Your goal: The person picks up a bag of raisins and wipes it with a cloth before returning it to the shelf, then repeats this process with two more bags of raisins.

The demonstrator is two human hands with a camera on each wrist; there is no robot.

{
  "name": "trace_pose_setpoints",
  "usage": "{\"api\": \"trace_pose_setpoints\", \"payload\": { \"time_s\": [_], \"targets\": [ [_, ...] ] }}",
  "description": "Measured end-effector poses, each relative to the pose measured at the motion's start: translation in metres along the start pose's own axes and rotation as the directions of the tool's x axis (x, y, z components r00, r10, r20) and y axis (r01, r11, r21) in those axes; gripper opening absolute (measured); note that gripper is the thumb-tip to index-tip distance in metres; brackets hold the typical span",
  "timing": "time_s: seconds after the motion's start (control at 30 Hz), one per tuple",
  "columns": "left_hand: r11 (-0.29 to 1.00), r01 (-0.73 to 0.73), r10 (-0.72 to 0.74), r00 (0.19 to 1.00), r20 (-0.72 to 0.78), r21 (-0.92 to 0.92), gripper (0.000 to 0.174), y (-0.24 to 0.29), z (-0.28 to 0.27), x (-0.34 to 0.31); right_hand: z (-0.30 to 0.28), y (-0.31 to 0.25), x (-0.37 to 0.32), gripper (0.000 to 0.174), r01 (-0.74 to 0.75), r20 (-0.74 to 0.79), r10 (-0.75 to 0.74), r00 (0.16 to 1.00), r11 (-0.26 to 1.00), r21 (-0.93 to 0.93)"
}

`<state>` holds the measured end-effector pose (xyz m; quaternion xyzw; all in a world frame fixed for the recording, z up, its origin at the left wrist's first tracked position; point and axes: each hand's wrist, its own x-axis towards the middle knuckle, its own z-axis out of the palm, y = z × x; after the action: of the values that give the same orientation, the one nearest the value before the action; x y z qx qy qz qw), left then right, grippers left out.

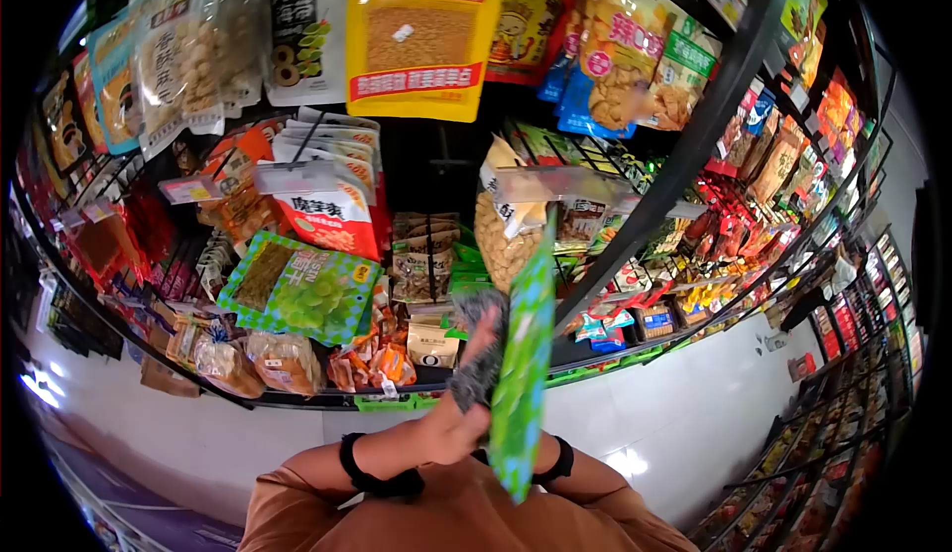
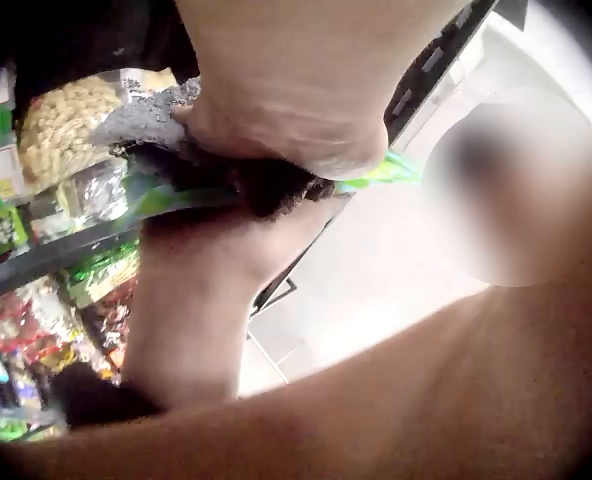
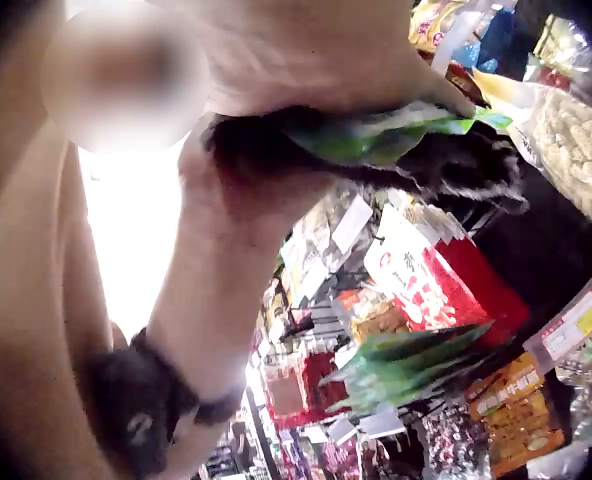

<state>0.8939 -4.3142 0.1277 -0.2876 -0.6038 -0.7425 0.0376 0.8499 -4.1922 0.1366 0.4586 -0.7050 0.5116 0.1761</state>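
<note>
A green-and-blue checkered packet [image 1: 526, 373] stands nearly edge-on before the chest. My left hand [image 1: 454, 435] holds a dark grey fuzzy cloth [image 1: 478, 368] against one side of it. The packet hides most of my right hand in the head view; in the right wrist view that hand [image 3: 326, 60] grips the green packet [image 3: 376, 138], with the dark cloth [image 3: 466, 170] below. From the left wrist, my left hand [image 2: 286, 90] appears above the cloth [image 2: 156, 120], and my right hand [image 2: 266, 235] lies beneath. Many of the fingers are hidden.
A curved black shelf rack holds hanging snack packets, including a yellow one [image 1: 421, 36] and a bag of peanuts [image 1: 506, 230]. Another green checkered packet [image 1: 302, 289] lies at left. A black post [image 1: 684, 145] slants at right, above a pale floor [image 1: 654, 413].
</note>
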Motion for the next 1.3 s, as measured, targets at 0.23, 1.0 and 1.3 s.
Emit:
{"api": "trace_pose_setpoints", "payload": {
  "time_s": [0.23, 1.0, 1.3],
  "targets": [
    [0.902, -0.283, 0.310, 0.950, -0.032, 0.327, 0.067, 0.031, 0.031, 0.065, -0.041, 0.022, 0.011, 0.080, 0.166, -0.079, -0.156, 0.985, 0.976, 0.140],
    [0.867, -0.316, 0.337, 0.942, 0.014, 0.386, 0.074, -0.031, 0.072, 0.083, -0.089, 0.039, -0.082, 0.070, -0.134, -0.080, 0.160, 0.984, 0.954, 0.268],
    [0.629, -0.391, 0.259, 0.921, 0.293, 0.672, 0.063, 0.023, 0.036, 0.032, -0.051, 0.026, -0.021, 0.087, 0.031, -0.110, -0.024, 0.994, 0.998, 0.062]
  ]
}}
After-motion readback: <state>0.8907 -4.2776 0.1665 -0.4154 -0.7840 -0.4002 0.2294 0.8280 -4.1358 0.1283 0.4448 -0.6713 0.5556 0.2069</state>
